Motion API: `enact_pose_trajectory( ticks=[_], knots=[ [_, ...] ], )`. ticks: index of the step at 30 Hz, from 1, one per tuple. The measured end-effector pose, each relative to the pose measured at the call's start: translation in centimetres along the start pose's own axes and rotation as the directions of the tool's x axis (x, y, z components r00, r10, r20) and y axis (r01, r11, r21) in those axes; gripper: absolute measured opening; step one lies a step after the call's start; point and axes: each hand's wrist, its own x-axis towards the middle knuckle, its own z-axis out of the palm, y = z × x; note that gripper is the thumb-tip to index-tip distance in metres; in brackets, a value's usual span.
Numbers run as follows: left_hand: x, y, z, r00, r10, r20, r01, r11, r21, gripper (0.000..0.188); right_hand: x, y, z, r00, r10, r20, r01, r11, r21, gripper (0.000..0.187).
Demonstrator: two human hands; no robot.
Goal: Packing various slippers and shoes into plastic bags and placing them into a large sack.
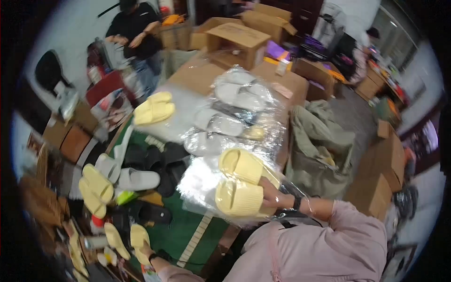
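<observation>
My right hand [271,194] is closed on a pair of pale yellow slippers [239,199], gripping them by their right side. Shiny clear plastic lies around this pair; I cannot tell whether it covers them fully. Down at the lower left, my left hand [146,249] has its fingers on a single yellow slipper [139,233], and they look wrapped round it. Another yellow slipper [116,239] is just left of that hand. Grey slippers in clear bags [220,123] are piled beyond my right hand. A further yellow pair [154,109] rests on the plastic at the far left of the pile.
Black slippers [155,214], a grey slipper [138,179] and a yellow pair [95,189] crowd the green surface [197,239] on the left. Cardboard boxes [239,37] stand at the back. A large olive sack [322,145] is on the right. Another person [136,42] stands far left.
</observation>
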Motion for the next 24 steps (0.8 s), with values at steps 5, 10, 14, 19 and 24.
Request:
enact_pose_trajectory(
  ticks=[5,10,14,19,24],
  knots=[
    [-7.8,13.2,-0.8,0.939,0.030,-0.342,-0.191,0.873,-0.449,0.044,-1.1,1.3,-4.2,0.940,0.150,-0.306,-0.148,0.989,0.032,0.051],
    [-22.6,21.1,-9.4,0.975,-0.020,-0.221,-0.099,0.852,-0.514,0.042,-1.9,-1.6,-9.0,0.684,0.246,-0.687,-0.214,0.968,0.133,0.048],
    [-31.2,25.6,-9.1,0.997,0.064,0.036,-0.007,0.568,-0.823,0.036,-8.6,2.6,-13.7,0.562,0.297,-0.772,-0.289,0.945,0.153,0.053],
    [-38.1,31.1,-2.3,0.971,0.230,0.065,-0.045,0.446,-0.894,0.036,-16.5,3.8,-20.5,0.380,0.110,-0.918,-0.443,0.893,-0.076,0.049],
    [-39.6,33.8,6.9,0.896,0.443,0.038,-0.331,0.722,-0.607,0.031,-25.4,4.5,-24.3,0.196,0.284,-0.939,-0.557,0.820,0.131,0.048]
  ],
)
